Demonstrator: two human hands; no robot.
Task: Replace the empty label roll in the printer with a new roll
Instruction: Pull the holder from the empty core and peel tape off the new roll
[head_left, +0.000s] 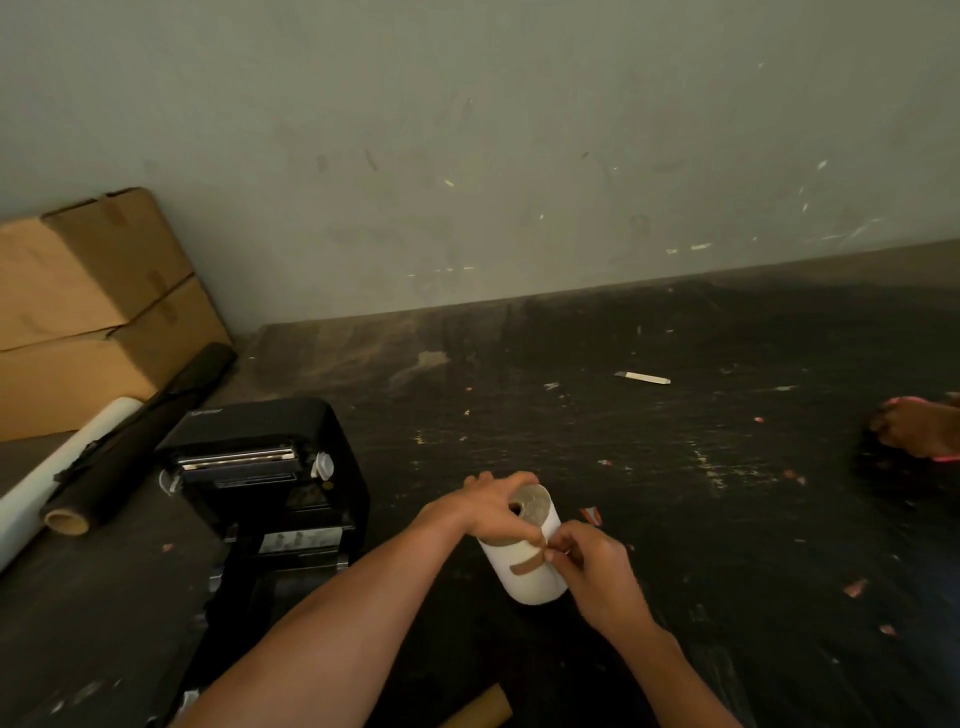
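Observation:
A white label roll (527, 574) with a brown tape strip (525, 565) across it is held above the dark table. My left hand (491, 512) grips the roll's upper end around its cardboard core. My right hand (592, 564) pinches the end of the tape strip on the roll's side. The black label printer (270, 478) stands open to the left of my hands, its lid tilted back and its roll bay showing. A brown cardboard tube (480, 712) lies at the bottom edge, partly cut off.
Two stacked cardboard boxes (93, 306) sit at the far left by the wall. A black roll (140, 441) and a white roll (62, 462) lie beside them. Another person's hand (914, 426) rests at the right edge. Paper scraps litter the dark table (675, 467).

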